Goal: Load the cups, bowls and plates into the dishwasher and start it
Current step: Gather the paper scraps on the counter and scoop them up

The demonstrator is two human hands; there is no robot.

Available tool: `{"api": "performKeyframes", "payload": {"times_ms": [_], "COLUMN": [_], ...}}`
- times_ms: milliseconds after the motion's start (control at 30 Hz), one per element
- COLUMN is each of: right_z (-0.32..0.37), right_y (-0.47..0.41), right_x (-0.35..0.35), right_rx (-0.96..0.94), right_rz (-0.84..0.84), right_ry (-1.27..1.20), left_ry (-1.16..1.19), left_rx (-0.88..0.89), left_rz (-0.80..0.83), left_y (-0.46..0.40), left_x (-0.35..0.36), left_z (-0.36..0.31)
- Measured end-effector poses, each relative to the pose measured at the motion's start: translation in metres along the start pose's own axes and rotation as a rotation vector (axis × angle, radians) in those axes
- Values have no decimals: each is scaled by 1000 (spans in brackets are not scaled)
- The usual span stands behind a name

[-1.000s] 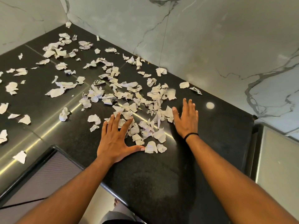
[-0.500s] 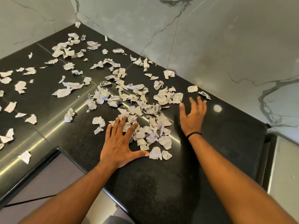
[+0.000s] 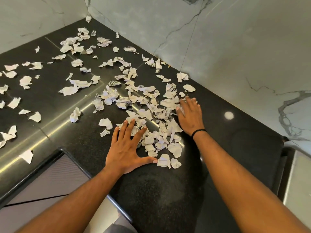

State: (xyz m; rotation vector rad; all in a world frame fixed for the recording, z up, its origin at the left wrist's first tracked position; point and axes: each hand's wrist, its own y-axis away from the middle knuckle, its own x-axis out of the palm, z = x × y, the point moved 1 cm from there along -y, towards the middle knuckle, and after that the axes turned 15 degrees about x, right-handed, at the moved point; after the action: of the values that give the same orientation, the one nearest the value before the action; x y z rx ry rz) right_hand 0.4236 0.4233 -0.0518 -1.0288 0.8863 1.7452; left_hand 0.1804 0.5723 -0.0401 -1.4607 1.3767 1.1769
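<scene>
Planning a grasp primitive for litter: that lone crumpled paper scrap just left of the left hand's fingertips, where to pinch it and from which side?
Likely best pinched from above across its raised crumpled ridge. The scrap sits on the black countertop apart from the main pile. Its creases stand up, giving fingers something to close on. Flat edges hug the slick stone, so a sideways approach would probably just push it along.

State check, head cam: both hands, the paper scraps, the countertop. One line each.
left hand: open, flat, fingers spread on scraps
right hand: open, fingers blurred, on scraps
paper scraps: torn, crumpled, scattered; densest between the hands
countertop: black, glossy, littered; bare near the person
</scene>
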Motion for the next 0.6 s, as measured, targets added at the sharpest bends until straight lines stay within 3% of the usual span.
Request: {"api": "performKeyframes", "payload": {"times_ms": [100,167,233,367,533,600], "right_z": [15,18,18,25,37,42], "right_y": [36,55,58,13,-61,-59], "right_x": [8,12,12,2,-9,-1], "right_rx": [-77,-61,-10,63,165,114], "right_rz": [80,119,44,-110,77,112], "right_ry": [-87,-289,-437,-276,-95,65], "left_ry": [1,-1,1,4,28,41], "left_rx": [-3,-4,-8,-3,1,2], "left_rz": [2,11,16,18,4,-10], "left_y": [0,0,0,1,0,0], "left_x": [0,0,-1,-1,0,1], "left_z": [0,0,0,0,2,3]}}
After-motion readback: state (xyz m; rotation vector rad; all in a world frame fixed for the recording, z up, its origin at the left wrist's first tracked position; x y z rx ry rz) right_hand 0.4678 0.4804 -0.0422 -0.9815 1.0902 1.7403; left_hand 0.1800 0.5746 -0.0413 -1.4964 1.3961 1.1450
